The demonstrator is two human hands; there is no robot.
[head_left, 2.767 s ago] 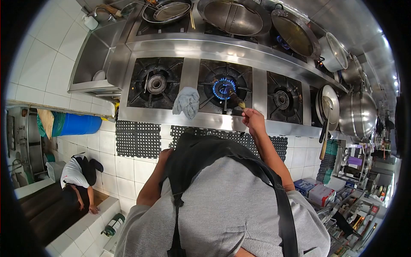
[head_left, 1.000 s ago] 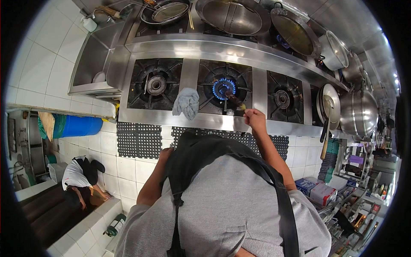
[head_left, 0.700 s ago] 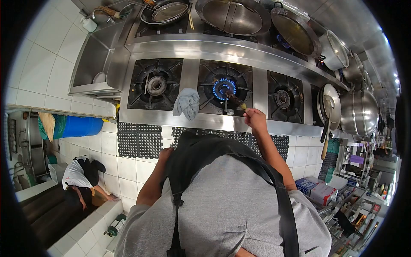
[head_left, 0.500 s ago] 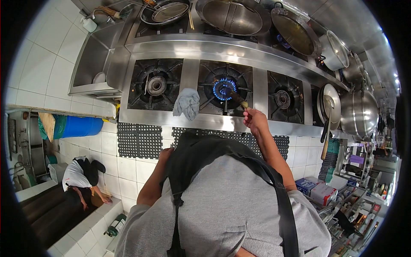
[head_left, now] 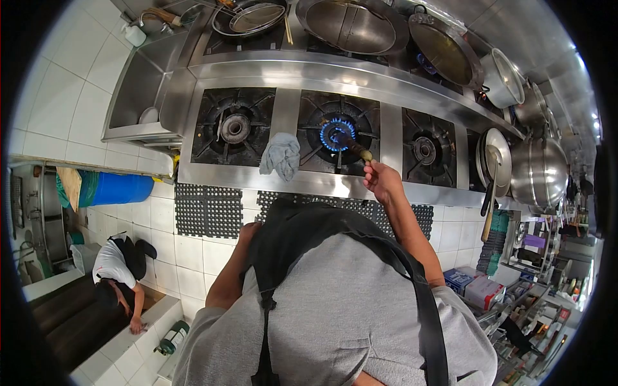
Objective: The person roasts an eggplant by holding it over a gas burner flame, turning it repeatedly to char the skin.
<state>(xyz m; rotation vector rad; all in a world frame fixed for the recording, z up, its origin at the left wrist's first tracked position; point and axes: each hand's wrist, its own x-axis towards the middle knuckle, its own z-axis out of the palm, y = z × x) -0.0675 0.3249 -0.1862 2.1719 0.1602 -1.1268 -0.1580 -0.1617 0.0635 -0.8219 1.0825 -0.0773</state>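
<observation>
Right hand [head_left: 381, 180] grips a charred stick [head_left: 353, 147] over the flame [head_left: 337, 133]; left hand hidden.

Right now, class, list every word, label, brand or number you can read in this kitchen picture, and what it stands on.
None can be read.
The boxes on the shelf at lower right carry print, but it is too small and blurred.
The stove shows no lettering.
</observation>
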